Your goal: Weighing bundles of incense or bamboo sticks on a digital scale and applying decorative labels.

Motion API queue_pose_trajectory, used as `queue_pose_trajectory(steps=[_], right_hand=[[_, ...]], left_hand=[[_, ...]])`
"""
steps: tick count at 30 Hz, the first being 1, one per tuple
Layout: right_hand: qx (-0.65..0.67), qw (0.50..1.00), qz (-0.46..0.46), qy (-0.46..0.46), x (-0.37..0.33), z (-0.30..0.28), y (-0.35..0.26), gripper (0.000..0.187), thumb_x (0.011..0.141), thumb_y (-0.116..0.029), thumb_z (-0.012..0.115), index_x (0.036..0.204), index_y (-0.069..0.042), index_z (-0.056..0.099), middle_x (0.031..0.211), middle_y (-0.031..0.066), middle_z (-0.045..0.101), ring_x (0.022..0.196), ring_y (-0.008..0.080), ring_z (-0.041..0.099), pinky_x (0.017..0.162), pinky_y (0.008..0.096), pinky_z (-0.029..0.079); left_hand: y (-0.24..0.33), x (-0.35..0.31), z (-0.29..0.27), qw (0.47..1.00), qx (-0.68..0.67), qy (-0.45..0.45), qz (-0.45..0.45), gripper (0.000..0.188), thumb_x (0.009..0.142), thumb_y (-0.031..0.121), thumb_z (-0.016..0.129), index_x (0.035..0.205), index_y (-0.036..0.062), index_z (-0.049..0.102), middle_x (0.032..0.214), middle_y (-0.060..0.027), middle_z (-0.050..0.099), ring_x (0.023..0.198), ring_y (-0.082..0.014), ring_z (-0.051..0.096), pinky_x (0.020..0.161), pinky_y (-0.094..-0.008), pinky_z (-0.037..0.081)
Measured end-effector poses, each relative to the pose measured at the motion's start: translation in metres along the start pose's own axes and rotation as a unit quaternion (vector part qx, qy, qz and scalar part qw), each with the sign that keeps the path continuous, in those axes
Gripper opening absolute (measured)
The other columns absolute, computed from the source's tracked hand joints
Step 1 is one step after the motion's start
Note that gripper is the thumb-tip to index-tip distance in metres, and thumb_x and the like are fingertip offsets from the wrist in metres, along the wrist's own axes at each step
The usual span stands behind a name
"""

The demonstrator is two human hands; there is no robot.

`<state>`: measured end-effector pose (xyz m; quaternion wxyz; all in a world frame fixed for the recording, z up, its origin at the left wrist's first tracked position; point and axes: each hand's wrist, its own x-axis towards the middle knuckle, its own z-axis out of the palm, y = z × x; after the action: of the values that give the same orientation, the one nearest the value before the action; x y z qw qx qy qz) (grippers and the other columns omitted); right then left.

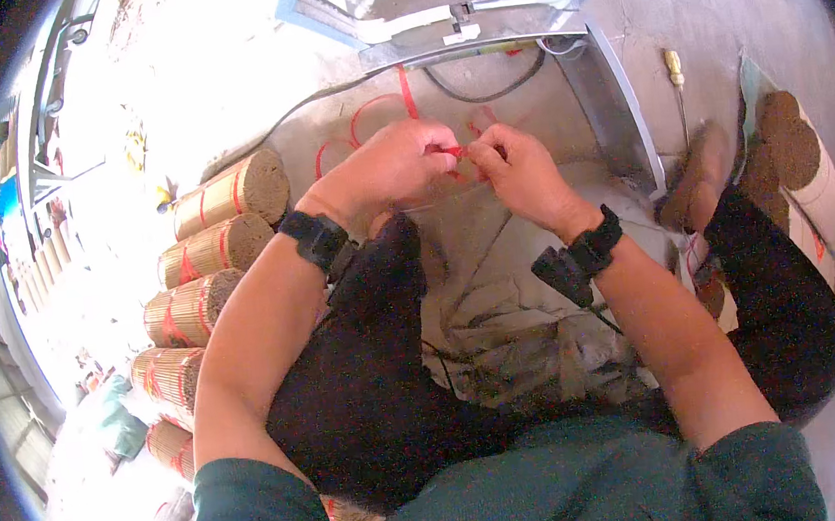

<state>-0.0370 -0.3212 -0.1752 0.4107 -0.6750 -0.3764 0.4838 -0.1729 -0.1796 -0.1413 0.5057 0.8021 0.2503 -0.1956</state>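
Note:
My left hand (403,161) and my right hand (522,172) are close together in front of me, above my knees. Both are closed on a thin red plastic strip (459,151), pinched taut in the small gap between my fingers. More of the red strip (407,91) loops up past my left hand toward the machine frame, and a further loop hangs to its left. Whether there is a knot in the strip is hidden by my fingers. A dark strap with a small black box sits on each wrist.
A metal frame (624,105) with a black cable stands ahead. Along my left lie several bundles of thin brown sticks (231,198) tied with red strips. To the right are a yellow-handled screwdriver (675,70) and more bundles (810,157) in pale wrapping. Crumpled sheeting (516,341) lies between my legs.

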Motion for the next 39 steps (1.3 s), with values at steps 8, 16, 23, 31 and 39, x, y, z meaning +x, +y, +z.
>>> queue_pose_trajectory(steps=[8,16,23,31,39], right_hand=[[0.133,0.990,0.035,0.018,0.000,0.000,-0.042,0.022,0.089,-0.021,0.058,0.079,-0.001,0.058,0.067,0.0071,0.060,0.063,0.0133,0.056,0.059,0.0301,0.047],[0.264,0.964,0.027,-0.005,0.001,0.003,-0.074,0.019,0.092,-0.018,0.053,0.080,-0.004,0.056,0.069,0.0019,0.061,0.061,0.0071,0.054,0.056,0.0232,0.045],[0.335,0.940,0.051,-0.031,-0.004,0.011,-0.087,0.020,0.093,-0.017,0.052,0.080,-0.002,0.056,0.071,0.0040,0.062,0.062,0.0080,0.055,0.056,0.0237,0.046],[-0.299,0.818,-0.447,0.202,0.022,-0.069,-0.150,0.025,0.084,-0.013,0.062,0.106,-0.002,0.057,0.103,0.0145,0.058,0.095,0.0299,0.058,0.084,0.0360,0.046],[-0.460,0.819,-0.322,0.122,0.098,-0.127,-0.179,0.031,0.088,-0.036,0.060,0.100,-0.007,0.061,0.086,0.0164,0.061,0.083,0.0346,0.060,0.073,0.0375,0.048]], left_hand=[[0.009,-0.011,0.003,0.914,0.234,0.279,0.178,0.026,0.072,0.011,0.065,0.096,0.0041,0.062,0.097,-0.0125,0.062,0.101,-0.0311,0.057,0.086,-0.0411,0.045],[0.021,-0.026,-0.014,0.853,0.250,0.391,0.238,0.032,0.073,0.004,0.064,0.105,0.0033,0.060,0.102,-0.0140,0.062,0.099,-0.0319,0.058,0.090,-0.0423,0.046],[0.028,-0.038,-0.015,0.837,0.272,0.400,0.255,0.032,0.072,0.005,0.065,0.103,0.0029,0.061,0.102,-0.0129,0.063,0.098,-0.0298,0.060,0.090,-0.0432,0.046],[0.023,-0.047,-0.020,0.865,0.102,0.454,0.187,0.016,0.084,0.006,0.059,0.099,0.0023,0.063,0.095,-0.0133,0.065,0.092,-0.0314,0.061,0.082,-0.0382,0.049],[0.015,-0.036,-0.012,0.880,0.003,0.441,0.175,0.009,0.085,0.008,0.059,0.091,0.0016,0.064,0.086,-0.0137,0.063,0.082,-0.0314,0.060,0.075,-0.0369,0.049]])
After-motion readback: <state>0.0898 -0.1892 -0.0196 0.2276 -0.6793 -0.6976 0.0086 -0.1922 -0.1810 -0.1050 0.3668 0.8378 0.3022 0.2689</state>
